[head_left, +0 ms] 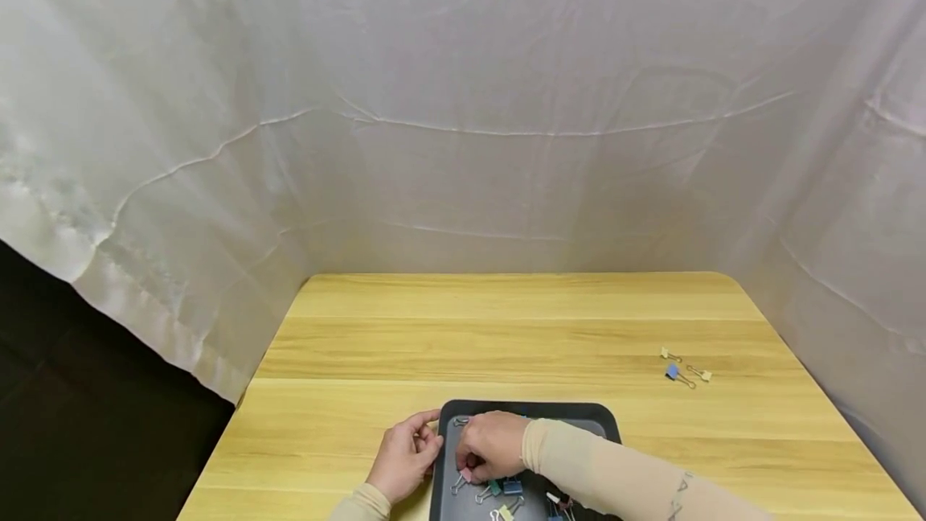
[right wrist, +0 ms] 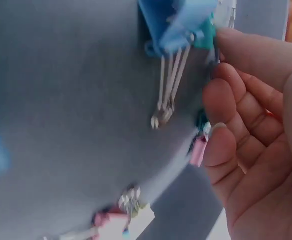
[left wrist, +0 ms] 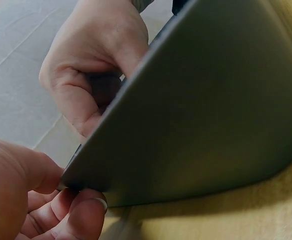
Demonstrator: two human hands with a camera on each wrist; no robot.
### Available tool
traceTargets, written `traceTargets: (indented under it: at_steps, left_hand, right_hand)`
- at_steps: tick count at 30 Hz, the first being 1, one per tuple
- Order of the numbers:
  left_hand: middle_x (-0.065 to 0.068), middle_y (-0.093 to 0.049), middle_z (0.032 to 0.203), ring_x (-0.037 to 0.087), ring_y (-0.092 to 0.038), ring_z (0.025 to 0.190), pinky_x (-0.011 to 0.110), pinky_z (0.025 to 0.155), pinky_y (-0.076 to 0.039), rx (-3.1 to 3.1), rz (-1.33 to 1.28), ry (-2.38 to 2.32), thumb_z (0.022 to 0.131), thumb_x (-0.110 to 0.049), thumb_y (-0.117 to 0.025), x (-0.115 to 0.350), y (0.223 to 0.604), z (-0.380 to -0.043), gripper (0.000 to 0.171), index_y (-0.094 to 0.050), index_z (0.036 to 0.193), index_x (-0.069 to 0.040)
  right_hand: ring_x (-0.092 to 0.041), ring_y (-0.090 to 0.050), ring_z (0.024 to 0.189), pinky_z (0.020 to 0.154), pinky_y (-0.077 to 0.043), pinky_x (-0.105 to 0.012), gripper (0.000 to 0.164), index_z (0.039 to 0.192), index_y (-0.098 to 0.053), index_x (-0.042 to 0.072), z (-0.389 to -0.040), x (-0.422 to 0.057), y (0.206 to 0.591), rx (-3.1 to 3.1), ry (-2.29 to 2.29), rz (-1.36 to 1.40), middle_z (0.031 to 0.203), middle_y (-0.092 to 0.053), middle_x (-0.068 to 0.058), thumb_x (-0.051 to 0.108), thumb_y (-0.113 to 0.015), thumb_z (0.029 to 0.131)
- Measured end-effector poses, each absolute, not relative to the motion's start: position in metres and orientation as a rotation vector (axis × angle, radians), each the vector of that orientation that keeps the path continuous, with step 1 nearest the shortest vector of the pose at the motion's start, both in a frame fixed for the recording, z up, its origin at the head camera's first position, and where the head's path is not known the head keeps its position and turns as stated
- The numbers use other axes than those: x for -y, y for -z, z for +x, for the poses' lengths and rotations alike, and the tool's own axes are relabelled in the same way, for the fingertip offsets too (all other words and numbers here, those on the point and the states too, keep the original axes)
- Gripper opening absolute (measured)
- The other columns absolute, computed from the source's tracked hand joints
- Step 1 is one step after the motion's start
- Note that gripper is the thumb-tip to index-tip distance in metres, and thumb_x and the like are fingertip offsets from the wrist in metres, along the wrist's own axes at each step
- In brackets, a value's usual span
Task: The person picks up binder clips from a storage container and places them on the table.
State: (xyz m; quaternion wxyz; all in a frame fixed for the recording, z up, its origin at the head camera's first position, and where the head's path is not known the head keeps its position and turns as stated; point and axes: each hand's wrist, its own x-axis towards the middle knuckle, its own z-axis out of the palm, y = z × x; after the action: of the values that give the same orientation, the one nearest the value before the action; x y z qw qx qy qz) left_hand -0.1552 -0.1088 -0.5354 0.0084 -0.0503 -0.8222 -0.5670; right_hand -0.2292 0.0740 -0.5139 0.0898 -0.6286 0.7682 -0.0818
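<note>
The left hand (head_left: 405,457) pinches the edge of the dark tray (head_left: 531,408), with the thumb on one side of it and the fingers curled on the other. The right hand (head_left: 495,445) is inside this tray, its fingers bent and pointing down; whether they pinch something, I cannot tell. The pink clip (head_left: 466,474) lies just at its fingertips. Nearer to the person than the right hand there are also a green clip (head_left: 495,488), a dark blue clip (head_left: 512,487) and a yellow clip (head_left: 506,512), all in the tray. The right sleeve (head_left: 600,465) covers part of the tray. Well apart from the right hand, ahead and to its right, another blue clip (head_left: 673,372) rests on the tabletop (head_left: 463,344) between two pale yellow clips (head_left: 706,376)
</note>
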Motion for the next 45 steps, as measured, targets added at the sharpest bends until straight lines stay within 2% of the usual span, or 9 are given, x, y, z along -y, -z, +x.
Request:
traceTargets:
  at_steps: [4,8,14,17,25,32,37,45]
  left_hand:
    - [0.009,-0.055,0.075,0.005,-0.048,0.05,0.02,0.041,-0.042,2.577,-0.156,1.749,0.083,0.002,-0.06,0.108,0.525,-0.151,0.035,-0.054,0.117,0.008]
    - [0.003,-0.054,0.074,0.005,-0.049,0.051,0.022,0.042,-0.044,2.59,-0.152,1.718,0.084,-0.002,-0.061,0.113,0.54,-0.157,0.035,-0.055,0.118,0.004]
    - [0.002,-0.054,0.075,0.006,-0.05,0.052,0.025,0.043,-0.045,2.621,-0.129,1.715,0.084,-0.003,-0.061,0.113,0.545,-0.157,0.035,-0.055,0.119,0.003]
    - [0.002,-0.054,0.076,0.007,-0.05,0.052,0.025,0.043,-0.045,2.62,-0.127,1.737,0.084,-0.003,-0.061,0.113,0.545,-0.157,0.035,-0.055,0.119,0.002]
    - [0.002,-0.054,0.075,0.006,-0.05,0.052,0.024,0.043,-0.045,2.629,-0.129,1.725,0.084,-0.003,-0.061,0.113,0.545,-0.157,0.035,-0.055,0.119,0.002]
    - [0.002,-0.054,0.076,0.007,-0.049,0.053,0.024,0.042,-0.044,2.628,-0.12,1.755,0.085,-0.002,-0.06,0.114,0.545,-0.156,0.035,-0.055,0.119,0.002]
    - [0.002,-0.054,0.075,0.007,-0.049,0.052,0.024,0.042,-0.044,2.634,-0.113,1.737,0.084,-0.003,-0.061,0.116,0.545,-0.155,0.035,-0.056,0.119,0.002]
    - [0.002,-0.054,0.075,0.007,-0.049,0.052,0.024,0.042,-0.044,2.634,-0.107,1.725,0.084,-0.003,-0.061,0.117,0.546,-0.155,0.035,-0.056,0.118,0.001]
  right_hand:
    - [0.01,-0.043,0.061,0.056,-0.035,-0.007,0.007,0.077,-0.066,0.026,-0.239,-0.083,0.499,-2.343,0.328,-1.825,0.069,-0.051,0.02,0.023,-0.071,0.077]
    - [0.006,-0.047,0.064,0.06,-0.039,-0.01,0.007,0.085,-0.068,0.024,-0.256,-0.101,0.481,-2.448,0.427,-1.721,0.075,-0.054,0.018,0.024,-0.07,0.079]
    - [0.0,-0.053,0.07,0.064,-0.045,-0.017,0.01,0.091,-0.068,0.02,-0.286,-0.145,0.467,-2.584,0.559,-1.499,0.082,-0.059,0.014,0.027,-0.064,0.085]
    - [-0.002,-0.053,0.069,0.062,-0.046,-0.02,0.01,0.09,-0.068,0.018,-0.302,-0.171,0.466,-2.658,0.568,-1.418,0.081,-0.058,0.014,0.026,-0.064,0.085]
    - [-0.004,-0.048,0.063,0.059,-0.043,-0.024,0.006,0.085,-0.068,0.017,-0.34,-0.249,0.487,-2.846,0.575,-1.098,0.072,-0.055,0.014,0.023,-0.068,0.082]
    - [-0.007,-0.046,0.062,0.059,-0.04,-0.028,0.003,0.081,-0.067,0.015,-0.351,-0.312,0.509,-2.887,0.587,-0.851,0.067,-0.055,0.011,0.018,-0.069,0.082]
    - [-0.008,-0.043,0.059,0.057,-0.036,-0.028,0.004,0.079,-0.066,0.016,-0.351,-0.339,0.518,-2.92,0.569,-0.787,0.064,-0.052,0.009,0.016,-0.069,0.081]
    - [-0.009,-0.044,0.06,0.058,-0.039,-0.03,0.006,0.08,-0.067,0.014,-0.35,-0.363,0.523,-2.959,0.527,-0.699,0.068,-0.054,0.009,0.02,-0.069,0.081]
